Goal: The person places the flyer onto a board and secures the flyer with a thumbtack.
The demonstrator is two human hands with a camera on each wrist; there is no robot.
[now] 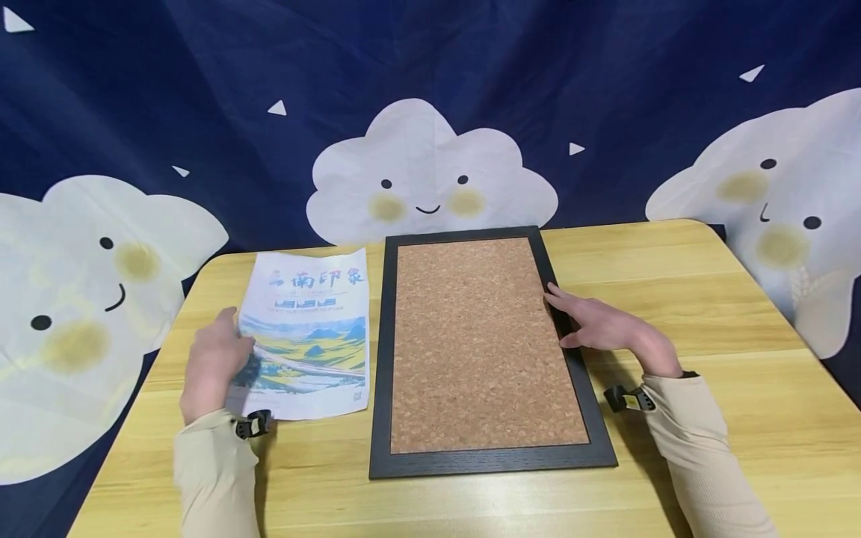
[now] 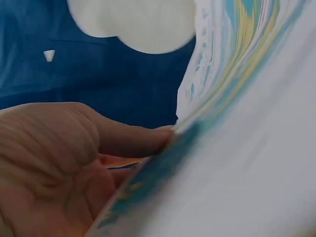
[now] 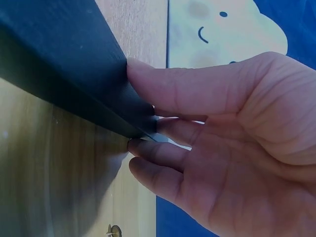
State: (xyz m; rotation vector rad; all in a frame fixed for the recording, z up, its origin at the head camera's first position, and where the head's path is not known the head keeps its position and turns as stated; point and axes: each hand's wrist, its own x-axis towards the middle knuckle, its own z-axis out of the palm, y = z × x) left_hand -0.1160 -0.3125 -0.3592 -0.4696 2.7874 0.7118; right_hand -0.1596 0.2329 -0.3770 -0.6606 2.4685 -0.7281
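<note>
A framed corkboard [image 1: 480, 351] with a black border lies upright in front of me, its long sides running away from me. My right hand [image 1: 602, 325] grips its right edge; in the right wrist view the thumb is on the black frame [image 3: 74, 59] and the fingertips are at its outer side. To the board's left is a paper poster [image 1: 306, 347] with a printed landscape and large characters on top. My left hand [image 1: 215, 359] pinches the poster's left edge between thumb and fingers, and the paper curves up there in the left wrist view.
Everything lies on a light wooden table [image 1: 491, 508]. A small brass-coloured thumbtack [image 3: 115, 230] shows on the wood in the right wrist view. Behind the table hangs a dark blue cloth [image 1: 430, 52] printed with smiling clouds. Each wrist wears a small black camera.
</note>
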